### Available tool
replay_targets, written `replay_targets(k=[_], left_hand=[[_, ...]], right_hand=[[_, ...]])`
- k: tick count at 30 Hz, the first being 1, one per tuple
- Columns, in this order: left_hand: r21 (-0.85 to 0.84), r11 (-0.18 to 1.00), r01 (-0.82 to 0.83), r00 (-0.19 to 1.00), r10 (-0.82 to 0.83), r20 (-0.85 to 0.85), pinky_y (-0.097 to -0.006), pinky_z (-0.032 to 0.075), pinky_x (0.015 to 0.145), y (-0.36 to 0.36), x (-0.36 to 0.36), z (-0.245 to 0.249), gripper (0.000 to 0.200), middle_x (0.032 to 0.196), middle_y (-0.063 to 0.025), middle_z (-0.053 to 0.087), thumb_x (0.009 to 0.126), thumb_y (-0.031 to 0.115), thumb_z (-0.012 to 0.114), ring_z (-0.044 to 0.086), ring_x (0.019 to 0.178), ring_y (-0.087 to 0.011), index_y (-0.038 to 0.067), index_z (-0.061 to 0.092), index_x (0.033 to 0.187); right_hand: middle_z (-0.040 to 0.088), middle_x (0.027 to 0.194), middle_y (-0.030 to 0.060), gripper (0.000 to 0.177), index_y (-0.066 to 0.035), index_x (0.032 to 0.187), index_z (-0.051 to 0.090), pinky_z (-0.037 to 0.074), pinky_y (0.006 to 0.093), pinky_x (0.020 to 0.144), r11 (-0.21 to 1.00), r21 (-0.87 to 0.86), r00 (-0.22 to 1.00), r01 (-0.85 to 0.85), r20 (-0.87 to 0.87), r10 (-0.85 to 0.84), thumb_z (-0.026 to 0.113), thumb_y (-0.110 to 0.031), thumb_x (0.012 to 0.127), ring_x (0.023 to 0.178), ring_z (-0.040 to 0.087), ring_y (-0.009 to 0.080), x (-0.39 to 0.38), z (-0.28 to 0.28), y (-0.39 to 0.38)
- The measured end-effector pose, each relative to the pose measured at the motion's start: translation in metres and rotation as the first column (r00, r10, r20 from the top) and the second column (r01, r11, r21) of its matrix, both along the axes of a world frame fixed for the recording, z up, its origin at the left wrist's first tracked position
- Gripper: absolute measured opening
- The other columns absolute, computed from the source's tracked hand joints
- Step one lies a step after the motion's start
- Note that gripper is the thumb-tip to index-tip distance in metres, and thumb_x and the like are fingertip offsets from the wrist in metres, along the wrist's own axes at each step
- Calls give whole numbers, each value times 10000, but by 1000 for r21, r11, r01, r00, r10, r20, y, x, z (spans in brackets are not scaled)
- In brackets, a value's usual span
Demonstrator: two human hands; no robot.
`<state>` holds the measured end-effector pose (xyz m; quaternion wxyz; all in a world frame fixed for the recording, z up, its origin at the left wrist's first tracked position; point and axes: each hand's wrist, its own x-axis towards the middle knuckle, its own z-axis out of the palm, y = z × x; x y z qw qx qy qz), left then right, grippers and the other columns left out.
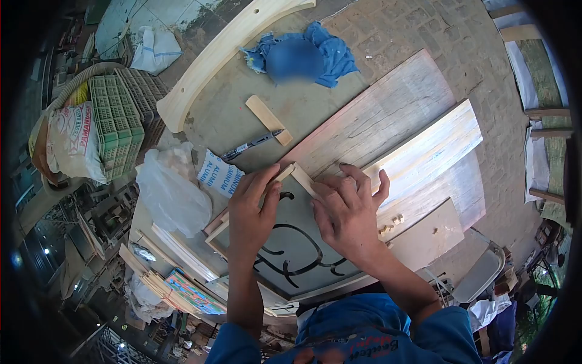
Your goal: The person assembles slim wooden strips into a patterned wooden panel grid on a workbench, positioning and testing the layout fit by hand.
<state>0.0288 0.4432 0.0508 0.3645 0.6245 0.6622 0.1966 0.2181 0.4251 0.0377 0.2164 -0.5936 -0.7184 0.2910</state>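
A pale wooden frame (305, 179) lies in front of me, its far corner between my hands. Black curved strips (297, 229) show inside it. My left hand (253, 213) closes its fingers over the strip left of that corner. On the other side, my right hand (351, 212) pinches the right strip with thumb and forefinger, the remaining fingers bent and spread. Parts of both strips are hidden under the hands. Beyond the left hand lie a black marker pen (251, 145) and a short wooden slat (268, 119), the pen tip resting across the slat.
Wide wooden boards (388, 103) lie to the right, with small wood blocks (391, 224) near the right wrist. A clear plastic bag (173, 191) and a printed paper (219, 173) sit at left. Farther back are a blue cloth (336, 54) and a curved wooden piece (212, 64).
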Motion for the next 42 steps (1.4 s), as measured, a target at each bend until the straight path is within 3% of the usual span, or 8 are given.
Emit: replay_targets(k=[12, 28, 32, 34, 37, 39, 40, 42], left_hand=[[30, 999, -17, 999, 18, -40, -373, 508, 768, -3, 3, -4, 277, 999, -129, 685, 885, 42, 654, 641, 900, -279, 26, 651, 1162], [85, 996, 39, 994, -30, -105, -371, 507, 769, -4, 1, -6, 292, 965, -116, 691, 851, 20, 680, 639, 890, -272, 28, 670, 1143], [74, 996, 40, 994, -32, -101, -377, 508, 785, -5, 4, -6, 319, 1001, -119, 690, 853, 24, 682, 643, 920, -287, 36, 659, 1170], [111, 993, 48, 985, -29, -169, -335, 526, 822, -8, 4, -10, 322, 1055, -146, 693, 864, 29, 687, 674, 969, -242, 19, 655, 1184], [133, 991, 1, 991, 17, -134, -329, 511, 859, -13, 7, -16, 363, 1121, -139, 688, 874, 43, 689, 661, 991, -220, 6, 629, 1231], [122, 992, -42, 993, 55, -102, -319, 505, 858, -15, 12, -16, 398, 1152, -127, 681, 886, 36, 672, 649, 979, -200, 3, 598, 1276], [127, 992, -24, 993, 39, -116, -318, 502, 856, -16, 12, -16, 409, 1159, -126, 678, 895, 34, 661, 643, 976, -195, 2, 582, 1294], [158, 987, -15, 992, 35, -122, -317, 498, 850, -16, 14, -19, 424, 1157, -126, 679, 913, 31, 633, 633, 978, -184, -6, 553, 1327]], right_hand=[[578, 1062, 24, 227, -110, 974, 684, 181, 626, 1043, 1000, 29, 999, 6, -42, -5, 731, -145, 755, 1177, 487, 280, 1, -8, -3], [573, 1058, 26, 208, -103, 952, 708, 162, 641, 1045, 999, 22, 998, 35, -55, -34, 733, -142, 749, 1218, 474, 294, 1, -8, -4], [578, 1095, 30, 229, -105, 957, 703, 164, 611, 1054, 996, 12, 992, 85, -97, -83, 739, -141, 734, 1216, 477, 298, 7, 0, -3], [589, 1141, 35, 269, -107, 981, 694, 174, 569, 1052, 986, -19, 976, 164, -144, -165, 734, -127, 716, 1199, 489, 298, 22, 6, -10], [622, 979, 97, 201, -27, 1063, 661, 423, 373, 852, 916, -206, 784, 344, -473, -401, 637, -54, 866, 930, 588, 251, 67, 14, -35], [613, 899, 89, 170, 20, 1093, 636, 453, 267, 706, 759, -461, 469, 459, -600, -648, 548, -54, 969, 800, 575, 167, 88, 26, -57], [596, 867, 68, 205, 35, 1111, 630, 450, 243, 678, 752, -426, 450, 503, -614, -649, 512, -102, 1014, 767, 550, 111, 102, 22, -74], [595, 861, 84, 200, 23, 1015, 593, 445, 254, 644, 672, -494, 354, 552, -591, -725, 486, -145, 1032, 704, 536, 114, 120, 25, -107]])
